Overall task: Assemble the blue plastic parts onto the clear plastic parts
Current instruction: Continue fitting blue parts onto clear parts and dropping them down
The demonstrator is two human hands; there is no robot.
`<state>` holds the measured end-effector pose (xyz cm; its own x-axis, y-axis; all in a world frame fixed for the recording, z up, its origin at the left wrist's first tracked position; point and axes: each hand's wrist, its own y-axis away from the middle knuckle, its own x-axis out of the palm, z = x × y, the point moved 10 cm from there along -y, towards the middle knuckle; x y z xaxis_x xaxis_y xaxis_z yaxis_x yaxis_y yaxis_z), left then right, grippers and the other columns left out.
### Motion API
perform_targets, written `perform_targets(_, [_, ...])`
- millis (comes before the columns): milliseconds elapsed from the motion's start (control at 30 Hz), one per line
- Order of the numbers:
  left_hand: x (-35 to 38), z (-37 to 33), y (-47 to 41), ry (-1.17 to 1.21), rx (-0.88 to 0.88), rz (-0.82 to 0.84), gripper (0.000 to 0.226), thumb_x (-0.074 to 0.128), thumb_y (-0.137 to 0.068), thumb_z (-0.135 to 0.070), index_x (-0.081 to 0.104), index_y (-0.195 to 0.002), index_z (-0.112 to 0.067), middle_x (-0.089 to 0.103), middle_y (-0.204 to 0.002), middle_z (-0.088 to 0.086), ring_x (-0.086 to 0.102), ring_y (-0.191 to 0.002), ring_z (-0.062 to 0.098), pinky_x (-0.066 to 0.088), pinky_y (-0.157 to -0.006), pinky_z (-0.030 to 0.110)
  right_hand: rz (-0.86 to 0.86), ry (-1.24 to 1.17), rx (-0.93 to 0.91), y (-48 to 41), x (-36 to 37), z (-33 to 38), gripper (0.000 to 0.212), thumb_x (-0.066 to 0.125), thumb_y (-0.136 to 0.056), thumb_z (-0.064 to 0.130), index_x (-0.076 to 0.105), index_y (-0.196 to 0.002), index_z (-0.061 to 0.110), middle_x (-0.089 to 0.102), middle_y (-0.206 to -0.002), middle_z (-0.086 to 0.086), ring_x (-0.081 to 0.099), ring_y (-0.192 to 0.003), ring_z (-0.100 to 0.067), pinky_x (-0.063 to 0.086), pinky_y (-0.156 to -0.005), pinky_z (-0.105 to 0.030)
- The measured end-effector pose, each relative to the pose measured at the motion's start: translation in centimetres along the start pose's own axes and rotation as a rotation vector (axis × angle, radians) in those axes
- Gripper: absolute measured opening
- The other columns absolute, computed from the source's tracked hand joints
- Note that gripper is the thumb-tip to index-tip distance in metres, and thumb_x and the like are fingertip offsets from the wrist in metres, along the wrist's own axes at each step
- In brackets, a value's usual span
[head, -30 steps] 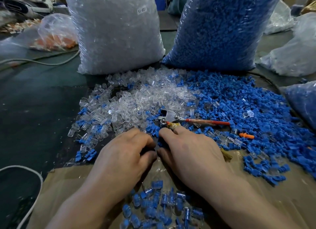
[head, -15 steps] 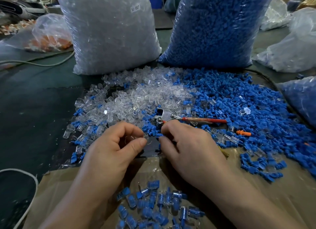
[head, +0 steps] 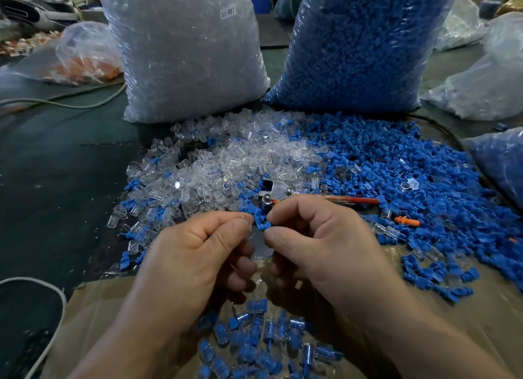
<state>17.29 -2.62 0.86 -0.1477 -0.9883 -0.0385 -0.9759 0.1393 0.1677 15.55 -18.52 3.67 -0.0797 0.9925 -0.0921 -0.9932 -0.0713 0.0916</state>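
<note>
Blue part [head: 261,225] pinched between thumb and forefinger of right hand [head: 319,242], held above cardboard [head: 93,308]. Left hand [head: 195,254] pinches clear part [head: 250,228] the same way. Parts just beside each other between the fingertips; contact unclear. Assembled pieces [head: 254,344] heaped below the wrists. Clear pile [head: 240,157] and blue pile [head: 396,166] lie beyond.

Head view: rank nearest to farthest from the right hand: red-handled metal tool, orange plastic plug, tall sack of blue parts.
1. Red-handled metal tool, just beyond the right hand.
2. Orange plastic plug, off to the right.
3. Tall sack of blue parts, standing at the back.
</note>
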Motion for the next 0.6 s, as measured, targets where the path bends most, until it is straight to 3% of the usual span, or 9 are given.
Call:
perform_targets(133, [-0.4, -0.8, 0.5, -0.125, 0.062, -0.073, 0.045, 0.065, -0.071, -0.067, 0.072, -0.079, -0.023, 0.069, -0.061, 0.008, 0.063, -0.047, 0.019, 0.053, -0.046, 0.029, -0.001, 0.054, -0.047, 0.4, 0.1, 0.7, 0.007, 0.07, -0.088, 0.026, 0.067, -0.089, 0.032, 0.071, -0.068, -0.003, 0.07, -0.058, -0.02, 0.057, -0.053, -0.029])
perform_targets(233, [-1.1, -1.2, 0.6, -0.242, 0.083, -0.126, 0.048, 0.061, -0.069, -0.073, 0.068, -0.082, -0.027, 0.071, -0.064, 0.004, 0.068, -0.052, 0.018, 0.058, -0.049, 0.034, 0.002, -0.026, -0.032, 0.4, 0.2, 0.6, 0.006, 0.071, -0.088, 0.023, 0.068, -0.087, 0.028, 0.071, -0.068, -0.007, 0.07, -0.062, -0.026, 0.06, -0.056, -0.039])
perform_targets(300, [-1.0, -1.3, 0.6, -0.226, 0.072, -0.126, 0.044, 0.063, -0.065, -0.07, 0.067, -0.082, -0.03, 0.073, -0.067, 0.002, 0.07, -0.056, 0.018, 0.059, -0.05, 0.033, 0.008, -0.075, -0.016, 0.5, 0.4, 0.6, 0.006, 0.073, -0.086, 0.022, 0.069, -0.084, 0.026, 0.07, -0.066, -0.007, 0.07, -0.061, -0.029, 0.061, -0.058, -0.046])
perform_targets(367, [-0.7, -1.3, 0.6, -0.15, 0.052, -0.115, 0.043, 0.066, -0.058, -0.066, 0.068, -0.081, -0.029, 0.073, -0.067, 0.006, 0.07, -0.053, 0.018, 0.055, -0.048, 0.026, 0.006, -0.035, -0.018, 0.5, 0.4, 0.5, 0.007, 0.074, -0.085, 0.024, 0.069, -0.083, 0.028, 0.07, -0.066, -0.004, 0.07, -0.059, -0.023, 0.061, -0.056, -0.041])
perform_targets(467, [-0.5, -1.3, 0.6, -0.082, 0.034, -0.096, 0.04, 0.07, -0.054, -0.059, 0.07, -0.08, -0.029, 0.072, -0.066, 0.009, 0.068, -0.051, 0.017, 0.053, -0.047, 0.022, -0.074, 0.332, -0.165, 0.9, -0.1, 1.7, 0.005, 0.068, -0.085, 0.038, 0.065, -0.088, 0.035, 0.069, -0.072, 0.012, 0.066, -0.064, -0.006, 0.057, -0.058, -0.027])
perform_targets(533, [-0.1, -1.0, 0.4, -0.049, 0.021, -0.063, 0.028, 0.071, -0.06, -0.049, 0.072, -0.08, -0.029, 0.072, -0.066, 0.01, 0.069, -0.053, 0.019, 0.055, -0.049, 0.026, -0.126, 0.608, -0.3, 1.3, 0.2, 3.2, 0.013, 0.057, -0.085, 0.044, 0.063, -0.088, 0.033, 0.065, -0.079, 0.016, 0.061, -0.076, -0.003, 0.053, -0.063, -0.026])
perform_targets(600, [0.4, -1.1, 0.3, -0.065, 0.049, -0.022, 0.02, 0.069, -0.065, -0.042, 0.073, -0.081, -0.03, 0.072, -0.067, 0.009, 0.07, -0.056, 0.021, 0.057, -0.052, 0.028, -0.121, 0.734, -0.347, 1.4, 0.9, 3.8, 0.019, 0.049, -0.087, 0.045, 0.062, -0.089, 0.03, 0.061, -0.081, 0.015, 0.056, -0.083, -0.004, 0.049, -0.068, -0.028])
